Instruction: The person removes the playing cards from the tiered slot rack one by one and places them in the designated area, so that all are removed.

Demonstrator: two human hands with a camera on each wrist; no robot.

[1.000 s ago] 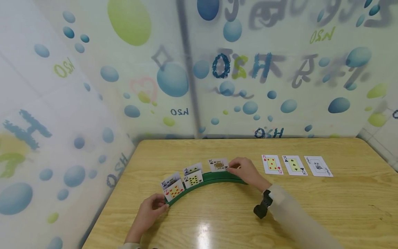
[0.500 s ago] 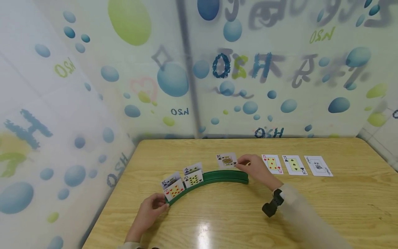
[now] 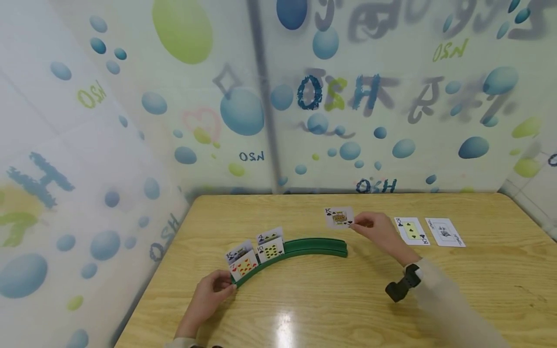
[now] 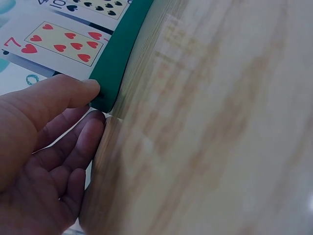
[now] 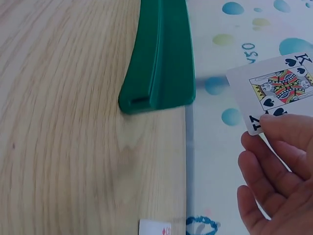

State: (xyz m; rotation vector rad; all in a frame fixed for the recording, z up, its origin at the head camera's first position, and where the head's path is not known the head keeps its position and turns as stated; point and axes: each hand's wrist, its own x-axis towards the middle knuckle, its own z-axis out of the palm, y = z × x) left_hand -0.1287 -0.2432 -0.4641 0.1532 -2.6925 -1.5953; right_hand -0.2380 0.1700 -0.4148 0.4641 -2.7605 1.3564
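Note:
My right hand [image 3: 380,235] pinches a corner of a king of spades playing card [image 3: 339,218], held up beyond the right end of a green curved card holder [image 3: 316,245]. In the right wrist view the thumb presses the card's face, with the fingers behind it. At the holder's near left end my left hand [image 3: 210,296] grips the tip, thumb on top. Standing in the holder's left part are a seven of hearts [image 3: 243,266] and a ten of spades [image 3: 271,250]. Behind them stand another king [image 3: 238,252] and a partly covered black-suited card [image 3: 269,236].
Right of my right hand, a ten of clubs [image 3: 412,231] and a joker-like card [image 3: 445,232] lie face up on the wooden table [image 3: 330,299]. A five of diamonds [image 5: 155,228] shows only its edge in the right wrist view. A patterned wall [image 3: 391,174] stands behind the table.
My right hand has lifted the king of spades from above the holder's right part and carried it rightward and away, now covering the five of diamonds. The left hand stays put.

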